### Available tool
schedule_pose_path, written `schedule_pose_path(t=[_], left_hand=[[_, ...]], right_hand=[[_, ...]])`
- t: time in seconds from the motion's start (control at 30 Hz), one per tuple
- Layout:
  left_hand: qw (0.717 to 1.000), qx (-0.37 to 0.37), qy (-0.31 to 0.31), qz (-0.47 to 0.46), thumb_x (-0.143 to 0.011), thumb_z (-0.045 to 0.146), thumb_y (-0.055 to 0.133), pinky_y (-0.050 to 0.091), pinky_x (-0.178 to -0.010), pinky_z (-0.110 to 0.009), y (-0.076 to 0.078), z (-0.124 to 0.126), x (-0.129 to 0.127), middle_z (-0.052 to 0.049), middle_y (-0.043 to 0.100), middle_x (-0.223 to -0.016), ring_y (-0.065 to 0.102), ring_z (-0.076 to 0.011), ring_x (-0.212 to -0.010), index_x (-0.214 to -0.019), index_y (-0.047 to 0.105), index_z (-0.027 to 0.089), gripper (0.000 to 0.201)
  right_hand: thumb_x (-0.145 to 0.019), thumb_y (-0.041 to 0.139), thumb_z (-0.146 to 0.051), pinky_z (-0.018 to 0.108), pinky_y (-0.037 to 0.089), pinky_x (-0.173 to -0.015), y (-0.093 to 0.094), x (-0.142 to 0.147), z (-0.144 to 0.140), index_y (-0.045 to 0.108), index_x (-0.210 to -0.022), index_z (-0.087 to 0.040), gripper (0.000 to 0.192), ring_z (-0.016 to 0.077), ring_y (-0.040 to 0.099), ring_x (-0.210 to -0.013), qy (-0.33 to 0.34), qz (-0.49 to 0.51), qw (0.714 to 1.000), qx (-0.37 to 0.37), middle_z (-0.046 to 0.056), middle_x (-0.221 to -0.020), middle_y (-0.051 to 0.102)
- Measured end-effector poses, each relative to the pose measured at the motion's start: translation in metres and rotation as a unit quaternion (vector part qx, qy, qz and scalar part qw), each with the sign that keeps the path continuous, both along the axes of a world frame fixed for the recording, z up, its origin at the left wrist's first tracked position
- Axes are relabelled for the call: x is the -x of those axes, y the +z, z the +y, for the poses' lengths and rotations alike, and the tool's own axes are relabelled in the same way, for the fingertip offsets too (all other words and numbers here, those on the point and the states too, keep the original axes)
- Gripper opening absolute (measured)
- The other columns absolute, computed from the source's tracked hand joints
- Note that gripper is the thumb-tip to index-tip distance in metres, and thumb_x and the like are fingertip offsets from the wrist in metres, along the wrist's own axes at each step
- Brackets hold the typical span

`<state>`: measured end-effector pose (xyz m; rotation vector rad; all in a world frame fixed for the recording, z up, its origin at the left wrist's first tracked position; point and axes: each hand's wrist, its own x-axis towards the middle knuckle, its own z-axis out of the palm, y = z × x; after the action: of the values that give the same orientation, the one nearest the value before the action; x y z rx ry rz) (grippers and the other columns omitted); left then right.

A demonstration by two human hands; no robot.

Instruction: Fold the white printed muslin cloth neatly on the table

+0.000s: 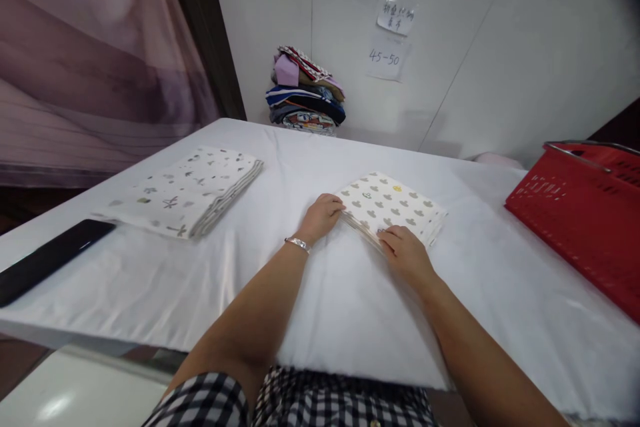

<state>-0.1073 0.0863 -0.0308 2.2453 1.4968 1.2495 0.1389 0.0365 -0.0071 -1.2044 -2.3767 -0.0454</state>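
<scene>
A folded white cloth with grey heart shapes (395, 203) lies flat on the white-covered table (350, 293). My left hand (323, 215), with a silver bracelet on the wrist, grips its near left corner. My right hand (405, 252) pinches the near edge of the same cloth, fingers curled over the layered folds. Both hands rest on the table surface.
A second folded cloth with small dark prints (190, 190) lies at the left. A black flat object (47, 259) sits at the left table edge. A red basket (585, 213) stands at the right. A pile of folded clothes (305, 90) leans against the back wall.
</scene>
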Motion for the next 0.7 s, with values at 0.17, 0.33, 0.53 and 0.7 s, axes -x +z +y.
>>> schedule_pose_path(t=[0.17,0.33,0.53,0.7], left_hand=[[1.0,0.004,0.0,-0.002,-0.08,0.009,0.053,0.049,-0.086,-0.031,0.0,0.0,-0.001,-0.001,0.065,-0.096,0.055,-0.0155,-0.099,-0.086,0.07,0.023,0.023],[1.0,0.01,-0.004,-0.001,-0.076,0.007,0.051,0.049,-0.089,-0.032,0.0,0.0,0.001,-0.002,0.064,-0.099,0.054,-0.0162,-0.101,-0.088,0.069,0.023,0.027],[1.0,0.002,0.007,0.027,-0.066,0.001,0.05,0.043,-0.098,-0.04,-0.001,-0.001,0.002,-0.004,0.06,-0.112,0.05,-0.0202,-0.111,-0.098,0.067,0.023,0.042],[0.999,0.039,0.019,0.011,-0.072,0.005,0.049,0.042,-0.099,-0.037,-0.005,0.001,0.005,-0.004,0.055,-0.124,0.051,-0.0186,-0.114,-0.101,0.066,0.023,0.038]], right_hand=[[-0.09,0.042,-0.023,0.037,0.048,-0.076,-0.002,-0.007,-0.007,0.062,-0.111,-0.024,0.029,0.0223,0.055,-0.092,0.015,0.014,1.0,0.018,0.007,-0.103,0.062],[-0.089,0.042,-0.022,0.042,0.044,-0.089,-0.011,-0.021,-0.02,0.055,-0.119,-0.023,0.033,0.0234,0.054,-0.104,0.021,0.045,0.999,-0.009,0.008,-0.113,0.06],[-0.089,0.039,-0.019,0.049,0.031,-0.102,-0.024,-0.034,-0.032,0.046,-0.129,-0.021,0.041,0.025,0.045,-0.122,-0.015,-0.026,0.998,-0.054,0.009,-0.127,0.055],[-0.089,0.036,-0.014,0.047,0.027,-0.105,-0.025,-0.036,-0.035,0.042,-0.133,-0.019,0.044,0.0232,0.041,-0.127,-0.006,-0.071,0.996,-0.058,0.009,-0.132,0.052]])
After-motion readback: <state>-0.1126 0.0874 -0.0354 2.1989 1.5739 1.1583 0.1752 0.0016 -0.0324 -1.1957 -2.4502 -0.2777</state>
